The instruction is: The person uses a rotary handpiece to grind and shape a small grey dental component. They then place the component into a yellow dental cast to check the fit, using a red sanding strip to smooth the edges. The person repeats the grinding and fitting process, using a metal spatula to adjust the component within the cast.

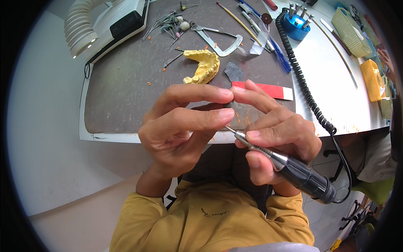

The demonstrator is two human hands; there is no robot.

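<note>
My right hand [285, 130] grips a black and silver rotary handpiece [304, 176], its slim bur tip slanting up and left toward my left fingertips. My left hand [176, 126] is closed in a pinch, with a small dark piece [228, 104] partly showing between its fingertips. The fingers hide most of it, so I cannot make out what it is. Fingertips of my right hand meet those of my left above the bur. Just beyond my hands lie a yellow dental cast [205, 67], a grey scrap of abrasive sheet [234, 72] and a red and white strip [268, 90].
Several mounted burs [174, 25] and a metal caliper [218, 42] lie farther back on the brown mat [121, 84]. A white ribbed hose [77, 33] stands far left. The coiled cord [300, 75], blue bur holder [296, 26] and baskets [371, 77] are at right.
</note>
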